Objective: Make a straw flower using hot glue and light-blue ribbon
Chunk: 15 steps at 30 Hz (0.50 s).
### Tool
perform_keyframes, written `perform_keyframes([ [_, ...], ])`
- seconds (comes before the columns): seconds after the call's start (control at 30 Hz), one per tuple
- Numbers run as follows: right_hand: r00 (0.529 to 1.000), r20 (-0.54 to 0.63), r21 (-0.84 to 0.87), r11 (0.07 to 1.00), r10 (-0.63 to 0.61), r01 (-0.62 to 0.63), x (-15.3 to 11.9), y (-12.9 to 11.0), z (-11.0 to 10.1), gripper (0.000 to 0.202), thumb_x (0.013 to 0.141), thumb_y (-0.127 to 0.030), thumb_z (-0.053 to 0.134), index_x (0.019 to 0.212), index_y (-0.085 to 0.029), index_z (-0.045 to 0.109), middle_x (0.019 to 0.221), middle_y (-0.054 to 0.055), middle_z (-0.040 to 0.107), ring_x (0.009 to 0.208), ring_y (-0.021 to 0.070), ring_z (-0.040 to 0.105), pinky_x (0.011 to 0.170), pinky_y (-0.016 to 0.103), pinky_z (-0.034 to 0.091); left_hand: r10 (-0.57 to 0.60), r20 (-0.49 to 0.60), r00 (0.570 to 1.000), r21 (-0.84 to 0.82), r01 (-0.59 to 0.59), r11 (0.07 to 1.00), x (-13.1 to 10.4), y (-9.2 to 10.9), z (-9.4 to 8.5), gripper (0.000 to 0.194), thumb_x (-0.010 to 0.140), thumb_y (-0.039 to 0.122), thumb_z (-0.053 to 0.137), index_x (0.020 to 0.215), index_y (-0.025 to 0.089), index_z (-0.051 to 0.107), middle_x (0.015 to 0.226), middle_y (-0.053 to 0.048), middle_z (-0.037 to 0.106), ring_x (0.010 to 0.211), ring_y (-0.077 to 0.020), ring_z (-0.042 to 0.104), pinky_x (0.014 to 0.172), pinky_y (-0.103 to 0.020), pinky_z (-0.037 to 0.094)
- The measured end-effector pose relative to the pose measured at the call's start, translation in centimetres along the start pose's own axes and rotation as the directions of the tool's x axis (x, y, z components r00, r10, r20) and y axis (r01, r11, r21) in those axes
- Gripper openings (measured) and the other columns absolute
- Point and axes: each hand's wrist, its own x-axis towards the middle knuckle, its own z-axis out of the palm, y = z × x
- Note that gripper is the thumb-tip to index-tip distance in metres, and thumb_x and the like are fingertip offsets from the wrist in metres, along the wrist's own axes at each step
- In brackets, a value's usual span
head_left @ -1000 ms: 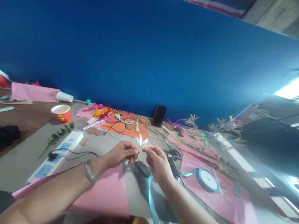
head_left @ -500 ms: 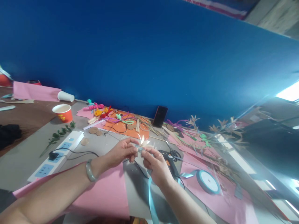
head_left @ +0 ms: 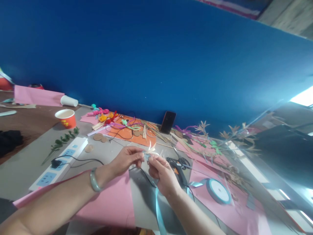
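Between my two hands is a small pale flower (head_left: pixel 152 149) with thin, pointed petals. My left hand (head_left: pixel 129 159), with a bangle on its wrist, pinches light blue ribbon at the flower's base. From the other side my right hand (head_left: pixel 162 171) pinches the base of the flower and the ribbon. A long tail of light blue ribbon (head_left: pixel 158 209) hangs below my right hand. The ribbon spool (head_left: pixel 218 191) lies to the right on pink paper. Just beyond my right hand are a black glue gun (head_left: pixel 180 173) and scissors (head_left: pixel 184 162).
A power strip (head_left: pixel 58 164) with a plugged-in cord, a green sprig (head_left: pixel 61 141) and a paper cup (head_left: pixel 65 118) stand left. A phone (head_left: pixel 167 122) leans against the blue wall. Straw-coloured flowers (head_left: pixel 202 127) are at right. Pink paper (head_left: pixel 107 202) lies under my left arm.
The flower has turned between my fingers, its petals now tilting more to the right. Both hands stay in nearly the same place.
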Motion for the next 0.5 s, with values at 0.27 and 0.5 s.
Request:
perform_keyframes([
  [0.27,0.999,-0.030,-0.088,0.996,-0.020,0.018,0.15,0.37,-0.15,0.019,0.068,-0.033,0.078,0.071,-0.017,0.067,0.054,-0.005,0.047,0.045,0.0052,0.034,0.044,0.020,0.022,0.041,-0.010,0.999,0.000,-0.041,0.999,-0.01,-0.32,-0.08,0.022,0.072,0.030,0.076,0.082,0.011,0.071,0.062,-0.002,0.065,0.048,-0.0085,0.056,0.051,-0.022,0.044],
  [0.5,0.995,0.002,-0.083,0.991,-0.102,0.102,0.12,0.00,0.67,0.017,0.065,-0.024,0.079,0.080,-0.020,0.071,0.061,-0.004,0.056,0.059,0.0100,0.044,0.058,0.023,0.035,0.117,-0.019,0.993,0.171,-0.112,0.979,-0.51,0.04,0.31,0.019,0.077,0.028,0.071,0.085,0.012,0.072,0.062,-0.001,0.064,0.053,-0.0095,0.057,0.056,-0.023,0.046],
])
